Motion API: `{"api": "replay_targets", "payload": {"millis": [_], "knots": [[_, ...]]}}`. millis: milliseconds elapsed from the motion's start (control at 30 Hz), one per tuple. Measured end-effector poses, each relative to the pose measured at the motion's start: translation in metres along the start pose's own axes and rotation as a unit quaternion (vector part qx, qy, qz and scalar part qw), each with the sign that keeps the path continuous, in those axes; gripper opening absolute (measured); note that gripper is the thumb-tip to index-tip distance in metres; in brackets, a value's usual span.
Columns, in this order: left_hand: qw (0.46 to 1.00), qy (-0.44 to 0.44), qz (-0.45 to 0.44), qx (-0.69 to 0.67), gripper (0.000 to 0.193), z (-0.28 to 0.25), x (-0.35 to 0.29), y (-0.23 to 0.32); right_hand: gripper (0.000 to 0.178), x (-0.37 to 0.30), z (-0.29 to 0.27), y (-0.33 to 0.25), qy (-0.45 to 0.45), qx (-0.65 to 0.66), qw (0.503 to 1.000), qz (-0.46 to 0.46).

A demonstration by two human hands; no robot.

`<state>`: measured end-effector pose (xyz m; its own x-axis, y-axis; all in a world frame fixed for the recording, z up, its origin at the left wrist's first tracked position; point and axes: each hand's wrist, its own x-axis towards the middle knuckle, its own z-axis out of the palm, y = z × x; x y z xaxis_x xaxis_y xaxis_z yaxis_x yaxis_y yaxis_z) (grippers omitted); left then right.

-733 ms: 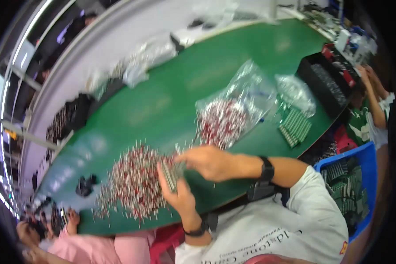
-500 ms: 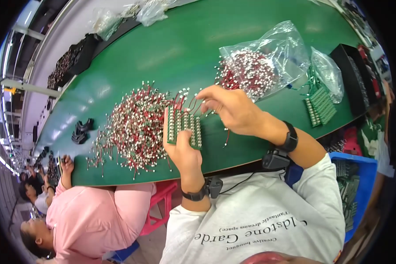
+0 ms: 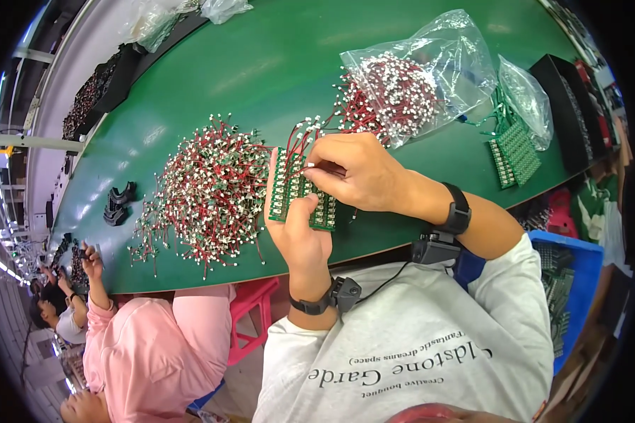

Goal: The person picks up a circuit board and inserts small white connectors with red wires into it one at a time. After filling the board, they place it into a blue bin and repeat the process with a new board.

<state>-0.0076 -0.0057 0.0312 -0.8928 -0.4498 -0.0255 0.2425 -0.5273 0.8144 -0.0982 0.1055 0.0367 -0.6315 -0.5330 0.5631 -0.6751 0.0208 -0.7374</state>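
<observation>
My left hand [image 3: 298,243] is closed on a green circuit board panel [image 3: 282,189], thumb across its face, and holds it tilted over the near part of the table. Rows of small white parts run along the panel. Over its upper right part my right hand [image 3: 360,173] pinches a red wire with a white connector [image 3: 307,166]; its fingertips partly hide the wire. Several more red wires with white connectors [image 3: 305,128] stick out past the panel's far edge. Left of the panel lies a big heap of small boards with red wires [image 3: 208,194].
A clear plastic bag [image 3: 462,63] lies beside a pile of white-tipped red wires [image 3: 395,95]. More green panels [image 3: 518,155] and a black box [image 3: 568,106] are at right. A blue bin [image 3: 585,271] stands beside me. At left sit black parts [image 3: 118,203] and a co-worker in pink [image 3: 155,338].
My right hand has moved from beyond the panel's far edge down onto its face, with a wire end in its fingers. My left hand still holds the panel.
</observation>
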Motion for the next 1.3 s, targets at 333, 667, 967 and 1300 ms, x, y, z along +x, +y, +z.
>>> {"api": "replay_targets", "payload": {"millis": [333,667,967,1300], "knots": [[1.000,-0.007,-0.008,0.010,0.076,0.000,0.000,-0.004,0.007,-0.003,0.003,0.005,0.020,0.000,1.000,0.015],[1.000,0.005,-0.010,0.022,0.074,-0.004,0.001,-0.005,0.013,-0.001,-0.001,0.008,0.008,-0.223,0.966,-0.131],[0.999,0.021,-0.008,0.028,0.074,-0.007,0.004,-0.004,0.010,-0.001,0.002,0.007,-0.010,-0.138,0.989,-0.052],[0.997,0.048,0.018,0.062,0.069,-0.015,0.009,0.001,0.018,0.004,-0.008,0.005,-0.107,0.107,0.977,0.149]]}}
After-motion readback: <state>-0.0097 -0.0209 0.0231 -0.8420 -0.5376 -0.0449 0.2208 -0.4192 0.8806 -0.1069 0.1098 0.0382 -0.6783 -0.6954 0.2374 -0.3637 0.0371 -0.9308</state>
